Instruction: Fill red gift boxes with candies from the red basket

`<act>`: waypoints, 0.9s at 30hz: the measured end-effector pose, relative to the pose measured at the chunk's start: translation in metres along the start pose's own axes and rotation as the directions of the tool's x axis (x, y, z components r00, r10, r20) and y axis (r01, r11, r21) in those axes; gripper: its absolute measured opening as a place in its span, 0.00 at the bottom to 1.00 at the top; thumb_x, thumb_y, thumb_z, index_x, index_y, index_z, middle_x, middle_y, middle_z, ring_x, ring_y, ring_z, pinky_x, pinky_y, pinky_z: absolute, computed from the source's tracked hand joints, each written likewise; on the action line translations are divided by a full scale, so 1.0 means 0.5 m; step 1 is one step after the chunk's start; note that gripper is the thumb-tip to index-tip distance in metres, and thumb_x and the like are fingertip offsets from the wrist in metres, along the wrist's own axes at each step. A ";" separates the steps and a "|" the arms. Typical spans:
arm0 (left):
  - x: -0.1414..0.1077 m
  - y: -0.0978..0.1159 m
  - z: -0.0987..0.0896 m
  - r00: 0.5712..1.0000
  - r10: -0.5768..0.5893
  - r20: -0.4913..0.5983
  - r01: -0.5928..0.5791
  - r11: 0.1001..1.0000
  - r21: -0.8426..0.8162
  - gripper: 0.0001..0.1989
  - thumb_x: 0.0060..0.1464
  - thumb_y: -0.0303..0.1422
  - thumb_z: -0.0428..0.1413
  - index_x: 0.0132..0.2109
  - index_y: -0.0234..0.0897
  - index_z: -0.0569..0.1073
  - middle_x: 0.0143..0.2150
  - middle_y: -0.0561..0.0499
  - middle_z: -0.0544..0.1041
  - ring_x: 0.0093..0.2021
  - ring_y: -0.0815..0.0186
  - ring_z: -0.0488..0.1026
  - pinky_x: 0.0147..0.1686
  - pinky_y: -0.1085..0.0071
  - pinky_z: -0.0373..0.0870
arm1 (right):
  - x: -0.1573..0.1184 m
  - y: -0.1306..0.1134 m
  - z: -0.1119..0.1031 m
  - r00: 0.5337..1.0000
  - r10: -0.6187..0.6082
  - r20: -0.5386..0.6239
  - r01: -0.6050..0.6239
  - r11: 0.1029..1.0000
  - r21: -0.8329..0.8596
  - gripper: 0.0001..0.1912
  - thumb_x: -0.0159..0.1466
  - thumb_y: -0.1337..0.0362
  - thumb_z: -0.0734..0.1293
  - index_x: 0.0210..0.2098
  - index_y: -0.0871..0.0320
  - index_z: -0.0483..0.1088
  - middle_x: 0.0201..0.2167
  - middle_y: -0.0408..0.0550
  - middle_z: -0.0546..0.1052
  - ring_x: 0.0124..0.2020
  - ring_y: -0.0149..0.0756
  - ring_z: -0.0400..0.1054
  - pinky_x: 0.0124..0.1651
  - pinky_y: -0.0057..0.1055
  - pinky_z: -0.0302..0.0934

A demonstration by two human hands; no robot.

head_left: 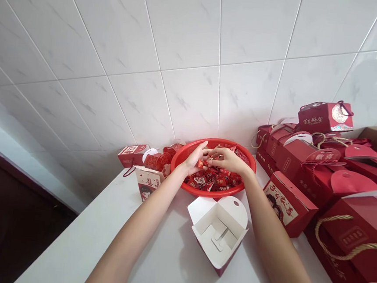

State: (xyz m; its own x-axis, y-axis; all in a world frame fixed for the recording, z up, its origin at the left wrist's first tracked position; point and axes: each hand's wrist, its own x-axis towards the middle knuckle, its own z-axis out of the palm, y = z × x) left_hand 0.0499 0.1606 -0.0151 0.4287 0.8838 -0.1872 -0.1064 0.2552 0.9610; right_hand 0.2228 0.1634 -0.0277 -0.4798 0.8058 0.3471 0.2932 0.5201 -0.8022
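Note:
Both hands are over a red plastic basket (250,164) of red-wrapped candies (211,181). My left hand (194,160) is curled, thumb up, around a small red-wrapped candy (201,163). Beside it, my right hand (229,159) reaches in from the right with bent fingers close to the left fingertips. Its fingers are closed over the candies, and what lies under them is partly hidden. Between my forearms and in front of the basket stands an open gift box (219,232), its white inside showing no candy and its flaps spread.
Many red gift boxes (318,166) with rope handles are piled on the right. One printed box (286,205) stands beside my right forearm. Left of the basket are a smaller red box (132,155) and a white-topped box (148,182). A tiled wall (188,102) rises behind the white table (109,222).

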 end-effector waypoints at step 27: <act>0.010 -0.043 0.000 0.985 0.126 0.121 -0.144 0.188 0.972 0.17 0.52 0.20 0.54 0.46 0.36 0.80 0.51 0.46 0.80 0.53 0.57 0.75 0.57 0.67 0.68 | -0.016 0.011 -0.037 0.966 0.128 -0.225 -0.196 0.929 -0.314 0.12 0.54 0.77 0.65 0.37 0.59 0.72 0.36 0.47 0.78 0.36 0.34 0.69 0.38 0.27 0.59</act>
State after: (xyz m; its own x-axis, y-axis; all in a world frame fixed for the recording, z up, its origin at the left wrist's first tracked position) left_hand 0.0544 0.1596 -0.0369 0.5176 0.8548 -0.0381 0.7899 -0.4603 0.4051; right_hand 0.2434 0.1649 -0.0259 -0.2400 0.9086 0.3417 0.6263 0.4139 -0.6606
